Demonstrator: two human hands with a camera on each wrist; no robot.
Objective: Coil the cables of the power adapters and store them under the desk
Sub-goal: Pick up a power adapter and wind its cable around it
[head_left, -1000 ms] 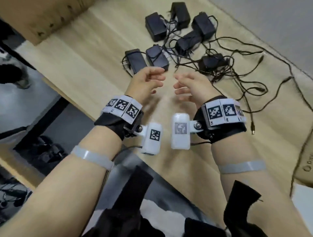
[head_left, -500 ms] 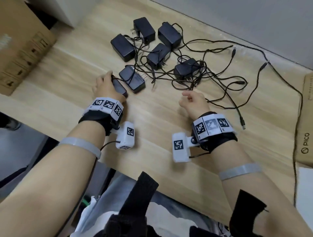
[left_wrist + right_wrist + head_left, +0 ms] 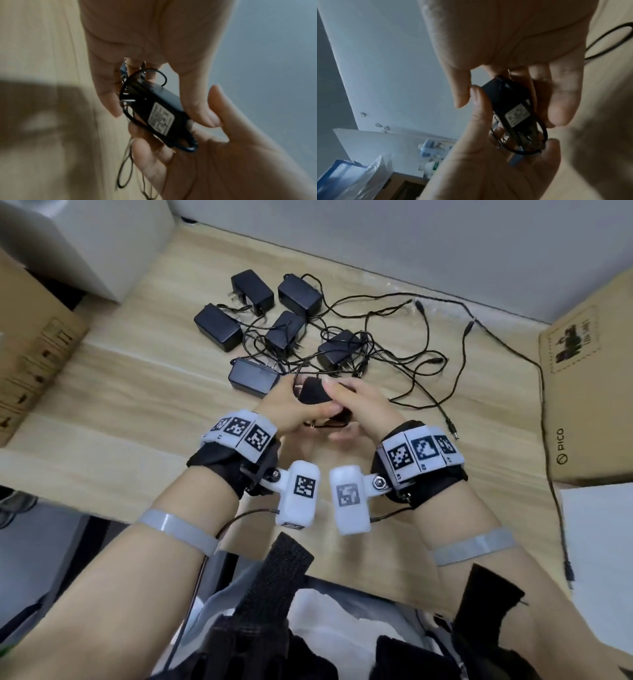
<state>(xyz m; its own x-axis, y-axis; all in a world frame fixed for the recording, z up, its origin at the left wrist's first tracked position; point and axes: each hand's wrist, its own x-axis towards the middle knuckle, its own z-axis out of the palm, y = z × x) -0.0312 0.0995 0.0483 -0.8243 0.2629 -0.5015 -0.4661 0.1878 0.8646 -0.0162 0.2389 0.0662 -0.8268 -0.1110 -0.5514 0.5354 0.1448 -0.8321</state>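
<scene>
While five other adapters (image 3: 251,377) lie tangled on the surface (image 3: 130,405), one black adapter (image 3: 313,393) sits raised between both palms, left hand (image 3: 291,405) and right hand (image 3: 361,405) each gripping it with curled fingers.

"PICO" is printed on the side of the cardboard box (image 3: 582,405) lying well to the right of the grips. The white label (image 3: 161,120) on the held adapter is too blurred to be read.

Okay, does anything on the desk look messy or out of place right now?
Yes: the cables of the loose adapters lie tangled across the desk. Both hands hold one adapter; nothing looks damaged.
</scene>
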